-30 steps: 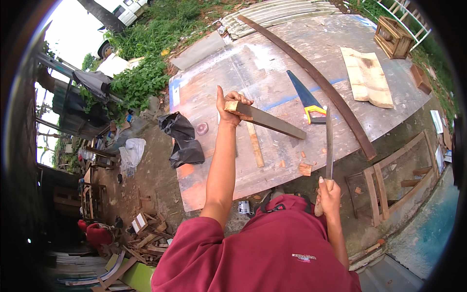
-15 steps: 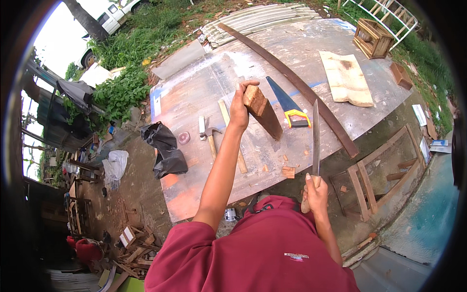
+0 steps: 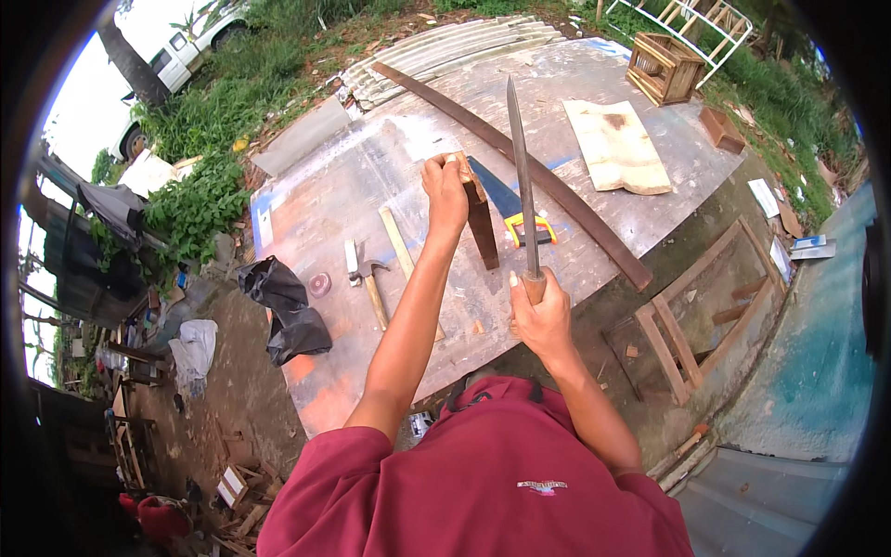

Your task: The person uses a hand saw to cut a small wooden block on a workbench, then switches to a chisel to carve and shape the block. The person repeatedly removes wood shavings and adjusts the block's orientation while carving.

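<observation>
My left hand (image 3: 446,195) is closed around the upper end of a dark brown wooden block (image 3: 481,223), held tilted above the table. In my right hand (image 3: 544,317) is a machete (image 3: 522,167), gripped by its wooden handle with the long blade pointing up and away from me. The blade is just right of the block, with a gap between them. Behind them lies a handsaw (image 3: 496,191) with a dark blue blade and yellow-orange handle. A claw hammer (image 3: 373,295) and a pale wooden strip (image 3: 397,238) lie left of the block.
The worn board table (image 3: 362,167) carries a long brown plank (image 3: 566,172), a stained pale sheet (image 3: 617,148), a round reddish disc (image 3: 319,284) and a black plastic bag (image 3: 278,290). A slatted crate (image 3: 665,70) sits far right. A wooden frame (image 3: 705,320) leans at the right.
My right hand has risen and moved left and forward, bringing the machete closer to the block. The block has turned in my left hand, showing a narrower side. The whole view has shifted slightly.
</observation>
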Motion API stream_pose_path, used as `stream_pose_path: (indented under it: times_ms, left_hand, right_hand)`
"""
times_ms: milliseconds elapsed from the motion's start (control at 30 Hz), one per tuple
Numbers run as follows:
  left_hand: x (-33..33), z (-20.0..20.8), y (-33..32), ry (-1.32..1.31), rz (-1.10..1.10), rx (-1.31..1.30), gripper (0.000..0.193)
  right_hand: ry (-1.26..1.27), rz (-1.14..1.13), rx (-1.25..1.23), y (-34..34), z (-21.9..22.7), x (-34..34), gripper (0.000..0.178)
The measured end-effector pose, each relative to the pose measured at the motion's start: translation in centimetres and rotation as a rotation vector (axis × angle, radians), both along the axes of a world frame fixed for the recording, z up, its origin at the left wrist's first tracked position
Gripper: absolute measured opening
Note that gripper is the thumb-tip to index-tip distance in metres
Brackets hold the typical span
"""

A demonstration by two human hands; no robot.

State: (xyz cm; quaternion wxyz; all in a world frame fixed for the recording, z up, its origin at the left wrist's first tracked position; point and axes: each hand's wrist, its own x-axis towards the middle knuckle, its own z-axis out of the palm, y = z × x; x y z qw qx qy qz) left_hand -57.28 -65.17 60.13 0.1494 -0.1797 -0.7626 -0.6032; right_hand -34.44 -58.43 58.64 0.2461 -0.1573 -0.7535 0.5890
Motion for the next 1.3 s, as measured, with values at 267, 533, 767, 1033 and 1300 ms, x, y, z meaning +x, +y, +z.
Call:
stream_pose_path:
  times_ms: [267, 533, 767, 1033, 1300]
  left_hand:
    - [4.9, 2.3, -4.3, -0.397, -0.191, 0.412, 0.026]
    - [4.6, 1.2, -5.2, -0.372, -0.251, 0.399, 0.027]
    - [4.6, 0.7, -5.2, -0.336, -0.284, 0.399, 0.027]
    - [4.9, 0.9, -5.4, -0.35, -0.295, 0.423, 0.024]
    - [5.4, 0.6, -5.2, -0.315, -0.303, 0.39, 0.022]
  right_hand:
    - [0.119, 0.035, 0.063, -3.5, 1.0, -2.9, 0.022]
    - [0.095, -0.028, 0.143, -5.1, 3.3, -3.7, 0.021]
    - [-0.127, -0.029, 0.095, -4.7, 1.3, -4.4, 0.021]
    - [0.082, -0.098, 0.103, -6.5, 7.2, -3.4, 0.02]
    - [-0.237, -0.087, 0.065, -5.2, 1.3, -4.2, 0.021]
